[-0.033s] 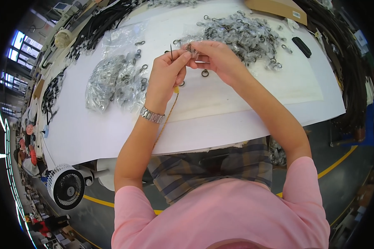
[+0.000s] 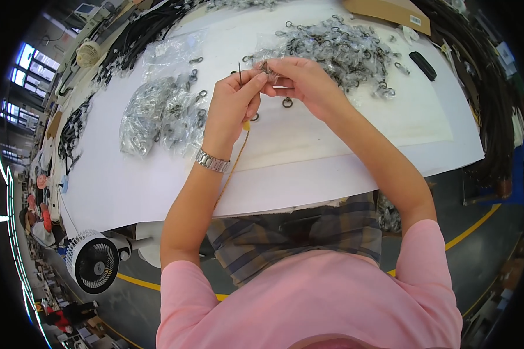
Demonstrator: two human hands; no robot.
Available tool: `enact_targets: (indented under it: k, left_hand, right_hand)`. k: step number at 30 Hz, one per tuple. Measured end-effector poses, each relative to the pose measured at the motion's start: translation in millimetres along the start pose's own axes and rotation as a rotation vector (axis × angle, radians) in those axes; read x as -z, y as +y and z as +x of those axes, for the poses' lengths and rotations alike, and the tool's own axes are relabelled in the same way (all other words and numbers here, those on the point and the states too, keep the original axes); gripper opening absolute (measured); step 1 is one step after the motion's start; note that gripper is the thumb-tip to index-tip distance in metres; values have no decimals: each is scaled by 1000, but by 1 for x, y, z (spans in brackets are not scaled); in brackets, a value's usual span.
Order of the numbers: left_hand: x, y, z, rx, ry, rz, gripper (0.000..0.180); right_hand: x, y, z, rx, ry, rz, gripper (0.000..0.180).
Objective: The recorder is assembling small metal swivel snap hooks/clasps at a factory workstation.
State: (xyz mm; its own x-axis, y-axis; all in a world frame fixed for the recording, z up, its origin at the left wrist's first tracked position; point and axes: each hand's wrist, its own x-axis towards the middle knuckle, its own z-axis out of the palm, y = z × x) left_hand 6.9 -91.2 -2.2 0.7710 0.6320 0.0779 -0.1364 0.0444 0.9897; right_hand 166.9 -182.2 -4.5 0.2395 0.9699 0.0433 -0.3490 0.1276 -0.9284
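Above the far middle of the table my two hands meet around a small dark metal piece in clear plastic [image 2: 266, 68], partly hidden by the fingers. My left hand [image 2: 234, 99] is closed around a thin pointed tool [image 2: 240, 71]. The tool's dark tip sticks up past the fingers, and its yellow end shows below the palm; its exact kind is hidden. A yellowish cord [image 2: 234, 166] runs from that end toward the near table edge. With its fingertips pinched, my right hand [image 2: 303, 81] holds the plastic-wrapped piece. A dark metal ring [image 2: 287, 103] lies just below my right hand.
A large heap of plastic-wrapped metal rings and clasps [image 2: 346, 52] lies at far right, beside a black oblong object [image 2: 422, 66]. Clear bags of similar pieces [image 2: 148, 116] sit left. Dark straps [image 2: 140, 35] line the far left. A fan [image 2: 96, 262] stands off the near left edge.
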Motion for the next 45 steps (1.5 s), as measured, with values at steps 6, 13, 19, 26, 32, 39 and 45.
enact_targets:
  k: [6, 13, 19, 26, 32, 39, 45]
  left_hand:
    - [-6, 1, -3, 41, -33, 36, 21]
    - [-5, 3, -4, 93, -83, 97, 20]
    - [-2, 7, 0, 37, -19, 148, 22]
    - [-7, 8, -5, -32, 90, 181, 24]
    - [-5, 16, -7, 6, 160, 145, 26]
    - [-6, 12, -4, -133, 223, 77, 21]
    - [-11, 14, -7, -186, 229, 121, 26]
  right_hand:
    - [4, 4, -1, 42, -7, -48, 32]
    - [1, 1, -3, -24, 70, 52, 38]
    - [10, 5, 6, 18, 47, 12, 35]
    - [11, 2, 3, 40, 74, 113, 31]
    - [12, -1, -1, 13, 118, 118, 31]
    - [7, 0, 1, 30, 92, 121, 26]
    - [1, -1, -2, 49, 104, 124, 28]
